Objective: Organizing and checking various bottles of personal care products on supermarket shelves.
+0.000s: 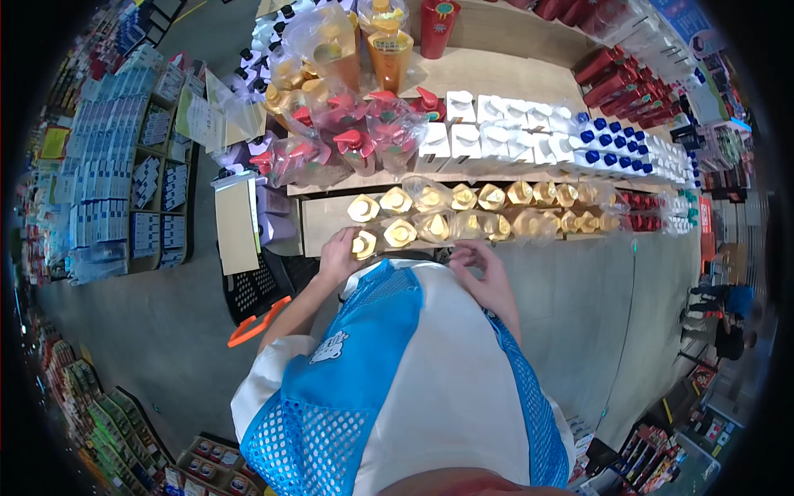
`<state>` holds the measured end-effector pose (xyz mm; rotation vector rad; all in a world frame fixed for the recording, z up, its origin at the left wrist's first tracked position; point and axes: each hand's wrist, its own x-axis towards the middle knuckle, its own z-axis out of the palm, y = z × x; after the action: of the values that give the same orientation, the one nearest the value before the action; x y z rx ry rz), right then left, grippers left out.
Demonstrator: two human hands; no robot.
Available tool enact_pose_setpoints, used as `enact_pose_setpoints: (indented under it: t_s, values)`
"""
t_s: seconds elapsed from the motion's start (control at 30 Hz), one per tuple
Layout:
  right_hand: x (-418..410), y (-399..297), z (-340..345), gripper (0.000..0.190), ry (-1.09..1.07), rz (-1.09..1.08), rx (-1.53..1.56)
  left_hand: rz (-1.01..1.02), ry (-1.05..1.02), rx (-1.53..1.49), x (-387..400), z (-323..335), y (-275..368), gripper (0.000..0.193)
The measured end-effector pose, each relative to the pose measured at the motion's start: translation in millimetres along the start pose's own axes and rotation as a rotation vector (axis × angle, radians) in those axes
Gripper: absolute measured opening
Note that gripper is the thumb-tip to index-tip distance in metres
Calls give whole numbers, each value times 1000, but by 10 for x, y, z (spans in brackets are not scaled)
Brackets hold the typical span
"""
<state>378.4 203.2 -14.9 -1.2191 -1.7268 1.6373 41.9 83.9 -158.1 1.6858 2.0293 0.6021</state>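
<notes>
My left hand (340,255) is at the near left corner of a wooden shelf, its fingers wrapped against the side of a gold-capped bottle (364,244). That bottle stands upright at the front of two rows of similar ones, beside another gold-capped bottle (400,232). My right hand (482,273) hovers close to my body at the shelf's front edge, fingers apart and slightly curled, with nothing visible in it. Some bottles in the rows, such as this one (536,224), are covered by clear plastic.
Behind stand red pump bottles (355,149), white bottles (465,141) and orange bottles (391,62). A black basket with an orange handle (257,322) is on my left, below a cardboard piece (237,226). Farther left is a rack of boxed goods (102,186). People (722,316) are far right.
</notes>
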Motion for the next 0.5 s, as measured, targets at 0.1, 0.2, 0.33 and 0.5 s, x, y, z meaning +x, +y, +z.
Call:
enact_pose_setpoints:
  t_s: [0.1, 0.2, 0.33, 0.5]
  values:
    - [187, -109, -112, 44, -90, 7, 17, -53, 93, 5, -182, -149, 296, 66]
    - [427, -160, -195, 42, -241, -41, -17, -80, 292, -49, -287, -566, 791, 65]
    - [725, -349, -191, 59, -407, -213, -101, -93, 421, -143, -285, -1014, 1318, 75]
    - [843, -617, -96, 92, -450, -479, -197, -29, 487, -214, 99, -1209, 1949, 86]
